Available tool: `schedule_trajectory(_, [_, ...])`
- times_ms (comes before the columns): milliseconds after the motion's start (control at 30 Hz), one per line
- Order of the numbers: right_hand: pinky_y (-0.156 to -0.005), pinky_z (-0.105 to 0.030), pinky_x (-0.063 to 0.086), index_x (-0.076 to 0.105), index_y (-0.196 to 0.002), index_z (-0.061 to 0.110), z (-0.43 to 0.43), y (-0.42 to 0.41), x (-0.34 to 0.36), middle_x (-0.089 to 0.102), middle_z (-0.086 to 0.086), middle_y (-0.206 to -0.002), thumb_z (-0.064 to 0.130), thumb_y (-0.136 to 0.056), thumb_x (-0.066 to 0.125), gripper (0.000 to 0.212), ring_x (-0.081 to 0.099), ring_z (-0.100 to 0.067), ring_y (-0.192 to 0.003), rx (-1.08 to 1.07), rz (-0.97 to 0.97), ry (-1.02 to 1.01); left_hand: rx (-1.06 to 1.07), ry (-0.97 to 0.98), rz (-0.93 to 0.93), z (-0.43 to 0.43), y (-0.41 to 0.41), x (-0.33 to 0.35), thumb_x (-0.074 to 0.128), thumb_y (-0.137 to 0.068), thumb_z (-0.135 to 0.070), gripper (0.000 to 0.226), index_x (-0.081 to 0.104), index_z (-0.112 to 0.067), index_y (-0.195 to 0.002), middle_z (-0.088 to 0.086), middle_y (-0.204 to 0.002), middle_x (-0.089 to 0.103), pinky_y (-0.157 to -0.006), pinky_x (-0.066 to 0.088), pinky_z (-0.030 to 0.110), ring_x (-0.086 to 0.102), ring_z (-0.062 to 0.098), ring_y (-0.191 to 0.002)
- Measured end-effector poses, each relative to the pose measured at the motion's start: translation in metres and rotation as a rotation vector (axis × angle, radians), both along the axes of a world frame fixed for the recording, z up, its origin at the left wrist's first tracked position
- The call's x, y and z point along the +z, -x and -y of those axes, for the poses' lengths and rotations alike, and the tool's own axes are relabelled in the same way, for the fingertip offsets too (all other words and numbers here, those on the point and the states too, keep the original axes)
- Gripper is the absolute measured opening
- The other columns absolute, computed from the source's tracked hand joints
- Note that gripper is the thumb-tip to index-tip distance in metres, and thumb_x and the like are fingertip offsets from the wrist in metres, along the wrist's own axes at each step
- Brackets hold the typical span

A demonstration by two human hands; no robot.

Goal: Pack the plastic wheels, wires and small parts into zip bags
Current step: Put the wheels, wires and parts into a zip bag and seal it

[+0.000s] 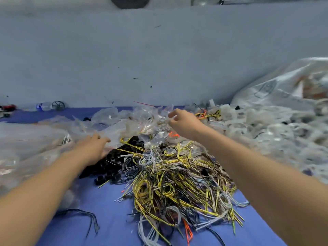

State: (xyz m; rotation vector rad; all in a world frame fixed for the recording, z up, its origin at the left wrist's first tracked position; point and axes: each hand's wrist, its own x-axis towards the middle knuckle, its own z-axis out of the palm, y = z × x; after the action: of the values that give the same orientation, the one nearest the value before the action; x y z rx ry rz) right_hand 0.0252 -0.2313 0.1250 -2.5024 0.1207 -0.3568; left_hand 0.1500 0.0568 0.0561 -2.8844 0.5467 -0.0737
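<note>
Mostly, wires [177, 174] point nearward while right hand [184, 124] pinches zip bag [157, 119].

No text can be read anywhere. The large clear sack [276, 89], well beyond and to the right of the right hand [182, 121], carries a faint grey printed mark, too blurred to make out. The bottle [43, 106], far beyond the left hand [94, 148], wears a blue label with illegible print.

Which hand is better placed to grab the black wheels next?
Left, probably. The left hand lies open right beside the black wheels, while the right hand is farther back, fingers curled among the clear zip bags.
</note>
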Motion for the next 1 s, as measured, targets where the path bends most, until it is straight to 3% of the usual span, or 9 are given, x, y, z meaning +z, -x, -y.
schedule_trajectory(100, [-0.094, -0.037, 0.051, 0.053, -0.135, 0.012, 0.02, 0.013, -0.012, 0.059, -0.006, -0.131, 0.021, -0.101, 0.046, 0.036, 0.059, -0.018, -0.107, -0.028, 0.045, 0.081, 0.02, 0.028, 0.09, 0.009, -0.007, -0.012, 0.05, -0.097, -0.041, 0.038, 0.051, -0.033, -0.134, 0.006, -0.13, 0.053, -0.096, 0.043, 0.035, 0.052, 0.028, -0.119])
schedule_trajectory(200, [-0.102, -0.04, 0.046, 0.052, -0.135, 0.015, 0.034, 0.02, -0.024, 0.054, -0.004, -0.135, 0.022, -0.1, 0.045, 0.036, 0.054, -0.018, -0.117, -0.05, 0.057, 0.097, 0.008, 0.15, 0.181, 0.012, -0.009, -0.01, 0.053, -0.095, -0.035, 0.024, 0.068, -0.025, -0.112, 0.01, -0.111, 0.066, -0.089, 0.049, 0.039, 0.059, 0.033, -0.105])
schedule_trajectory(367, [-0.103, -0.042, 0.044, 0.051, -0.136, 0.019, 0.045, 0.028, -0.035, 0.05, -0.003, -0.136, 0.025, -0.101, 0.043, 0.036, 0.05, -0.02, -0.121, -0.079, 0.082, 0.075, -0.005, 0.434, 0.516, 0.04, 0.001, 0.042, 0.044, -0.101, -0.031, 0.03, 0.068, -0.014, -0.103, 0.019, -0.097, 0.07, -0.086, 0.039, 0.046, 0.059, 0.039, -0.096])
schedule_trajectory(533, [-0.096, -0.044, 0.049, 0.052, -0.131, 0.022, 0.045, 0.032, -0.035, 0.052, -0.001, -0.126, 0.023, -0.1, 0.043, 0.032, 0.055, -0.018, -0.108, -0.129, 0.159, -0.048, -0.228, 0.63, 0.716, 0.089, 0.035, 0.118, 0.045, -0.102, -0.032, 0.028, 0.065, -0.012, -0.105, 0.019, -0.096, 0.07, -0.081, 0.04, 0.044, 0.061, 0.042, -0.089])
schedule_trajectory(667, [-0.09, -0.036, 0.05, 0.052, -0.131, 0.022, 0.038, 0.038, -0.034, 0.057, 0.001, -0.121, 0.021, -0.101, 0.045, 0.031, 0.056, -0.009, -0.098, -0.133, 0.199, -0.261, -0.296, 0.704, 0.697, 0.116, 0.062, 0.142, 0.041, -0.102, -0.041, 0.03, 0.062, -0.02, -0.102, 0.005, -0.09, 0.069, -0.067, 0.044, 0.039, 0.06, 0.036, -0.083])
schedule_trajectory(833, [-0.054, -0.013, 0.041, 0.047, -0.137, 0.021, 0.036, 0.05, -0.044, 0.054, 0.014, -0.1, 0.026, -0.102, 0.044, 0.035, 0.058, 0.001, -0.08, -0.126, 0.124, -0.426, -0.119, 0.673, 0.498, 0.113, 0.062, 0.13, 0.043, -0.101, -0.04, 0.032, 0.06, -0.015, -0.091, 0.008, -0.085, 0.063, -0.065, 0.038, 0.036, 0.054, 0.033, -0.078])
schedule_trajectory(1000, [-0.076, -0.028, 0.045, 0.045, -0.138, 0.023, 0.028, 0.05, -0.056, 0.057, 0.004, -0.118, 0.032, -0.101, 0.045, 0.038, 0.058, -0.009, -0.097, -0.102, 0.055, -0.547, 0.059, 1.076, 0.203, 0.082, 0.05, 0.121, 0.059, -0.094, -0.027, 0.027, 0.067, -0.005, -0.081, 0.016, -0.086, 0.07, -0.074, 0.057, 0.043, 0.067, 0.033, -0.073])
